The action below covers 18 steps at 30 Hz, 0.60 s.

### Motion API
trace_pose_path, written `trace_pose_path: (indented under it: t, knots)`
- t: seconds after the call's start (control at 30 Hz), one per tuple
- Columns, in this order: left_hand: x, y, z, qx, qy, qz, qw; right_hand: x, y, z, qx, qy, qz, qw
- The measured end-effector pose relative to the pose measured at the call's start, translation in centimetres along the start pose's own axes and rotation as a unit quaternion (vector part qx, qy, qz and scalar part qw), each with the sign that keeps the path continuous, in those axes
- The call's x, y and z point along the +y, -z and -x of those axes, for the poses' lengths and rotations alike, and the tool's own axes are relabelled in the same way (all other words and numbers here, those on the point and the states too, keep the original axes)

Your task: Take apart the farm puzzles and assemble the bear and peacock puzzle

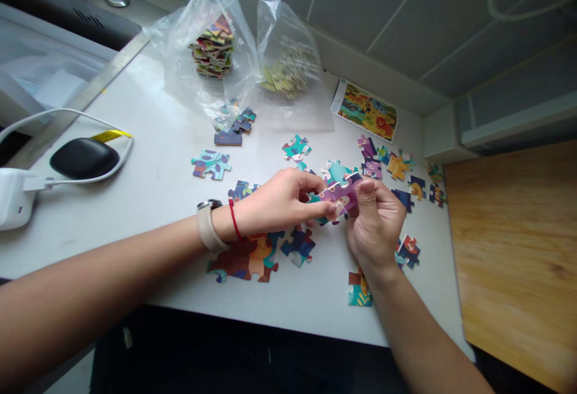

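Note:
Above the white table my left hand (288, 199) and my right hand (376, 217) meet at several purple and teal puzzle pieces (341, 194). My left thumb and fingers pinch their left side, while my right thumb presses on the right end. Whether these pieces are joined cannot be made out. A joined brown and orange puzzle section (247, 259) lies below my left wrist, partly hidden by it. Close by are a dark blue puzzle piece cluster (299, 246) and a teal puzzle piece (296, 148). Right of my right hand lies a red and navy piece (409, 250).
Two clear plastic bags (211, 51) with stacked puzzle pieces stand at the back, beside a picture card (366, 110). At left are a black mouse-like object (85, 158), a white charger (15, 199) and its cable. A wooden board (514, 250) borders the right.

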State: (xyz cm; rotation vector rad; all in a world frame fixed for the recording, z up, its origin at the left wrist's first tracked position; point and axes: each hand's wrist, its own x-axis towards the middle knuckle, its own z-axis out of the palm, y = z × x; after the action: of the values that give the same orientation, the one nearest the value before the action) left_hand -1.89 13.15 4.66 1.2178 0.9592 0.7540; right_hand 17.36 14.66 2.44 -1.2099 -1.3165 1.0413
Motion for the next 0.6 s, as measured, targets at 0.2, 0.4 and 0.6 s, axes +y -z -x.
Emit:
trace_pose_path:
  t: [0.2, 0.4, 0.6]
  knots:
    - [-0.01, 0.35, -0.4, 0.042, 0.016, 0.031, 0.999, -0.73, -0.29, 0.23, -0.051, -0.029, -0.068, 0.996]
    - [-0.36, 0.73, -0.4, 0.134, -0.099, -0.163, 0.973, -0.5, -0.49, 0.03, -0.049, -0.002, -0.047, 0.998]
    - [-0.34, 0.81, -0.42, 0.127, -0.114, -0.186, 0.968, -0.75, -0.58, 0.16, -0.033, 0.018, -0.014, 0.999]
